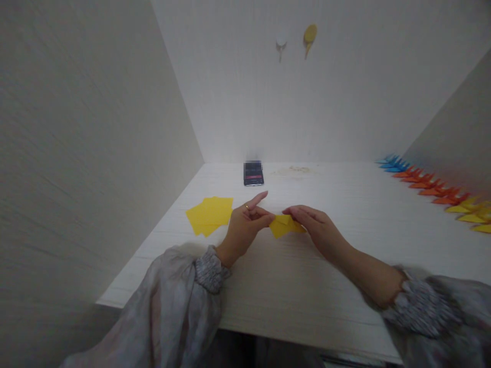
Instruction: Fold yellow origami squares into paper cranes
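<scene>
A partly folded piece of yellow origami paper (282, 227) is held just above the white table, between both hands. My left hand (247, 222) pinches its left corner between thumb and fingers, with the index finger stretched out and a ring on one finger. On the other side, my right hand (312, 222) has its fingers pressed together over the paper's right part, hiding some of it. Left of my left hand lie a few flat sheets of yellow paper (210, 214), overlapping one another.
A phone (253, 174) lies near the back wall. Folded paper cranes in blue (395, 163), orange (433, 185) and yellow (471, 210) run in a row along the right side. Two hooks, one white (281, 42) and one yellow (310, 35), are on the wall.
</scene>
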`<move>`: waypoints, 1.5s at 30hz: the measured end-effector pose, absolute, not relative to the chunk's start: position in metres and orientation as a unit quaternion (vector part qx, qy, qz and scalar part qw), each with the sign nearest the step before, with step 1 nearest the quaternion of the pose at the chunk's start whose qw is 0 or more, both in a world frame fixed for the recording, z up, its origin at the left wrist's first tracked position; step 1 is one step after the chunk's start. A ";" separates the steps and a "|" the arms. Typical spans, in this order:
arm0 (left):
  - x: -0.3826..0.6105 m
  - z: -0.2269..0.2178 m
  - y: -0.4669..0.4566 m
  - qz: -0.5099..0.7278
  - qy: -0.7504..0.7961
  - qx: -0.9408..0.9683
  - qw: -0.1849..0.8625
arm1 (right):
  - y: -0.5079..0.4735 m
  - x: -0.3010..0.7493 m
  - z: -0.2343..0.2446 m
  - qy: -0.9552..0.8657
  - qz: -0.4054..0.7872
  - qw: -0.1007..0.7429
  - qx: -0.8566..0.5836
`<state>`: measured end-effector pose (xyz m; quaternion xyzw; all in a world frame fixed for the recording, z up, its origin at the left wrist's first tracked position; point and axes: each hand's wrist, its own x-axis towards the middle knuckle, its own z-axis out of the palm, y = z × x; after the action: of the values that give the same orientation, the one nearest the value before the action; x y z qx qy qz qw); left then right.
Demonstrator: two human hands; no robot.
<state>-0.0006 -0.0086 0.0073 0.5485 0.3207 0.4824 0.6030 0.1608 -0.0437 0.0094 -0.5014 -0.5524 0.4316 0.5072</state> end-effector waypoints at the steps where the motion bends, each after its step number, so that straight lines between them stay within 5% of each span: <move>1: 0.000 0.007 -0.009 0.482 0.318 0.552 0.601 | -0.043 0.161 0.009 -0.560 0.440 0.492 -0.500; 15: 0.001 0.003 -0.010 0.371 0.318 0.576 0.655 | -0.042 0.166 0.006 -0.557 0.490 0.430 -0.514; 25: -0.004 0.001 -0.008 0.386 0.326 0.545 0.670 | -0.037 0.172 0.007 -0.546 0.466 0.459 -0.523; 31: -0.002 -0.003 -0.008 0.283 0.326 0.579 0.692 | -0.037 0.173 0.007 -0.632 0.446 0.365 -0.519; 38: -0.001 0.001 -0.005 0.417 0.336 0.522 0.664 | -0.034 0.167 0.001 -0.574 0.432 0.529 -0.452; 45: 0.002 0.003 -0.006 0.465 0.324 0.499 0.656 | -0.039 0.156 -0.003 -0.618 0.380 0.502 -0.471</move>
<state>0.0022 -0.0058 0.0033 0.4990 0.3242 0.4647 0.6556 0.1564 -0.0389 -0.0030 -0.4707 -0.6178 0.3804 0.5020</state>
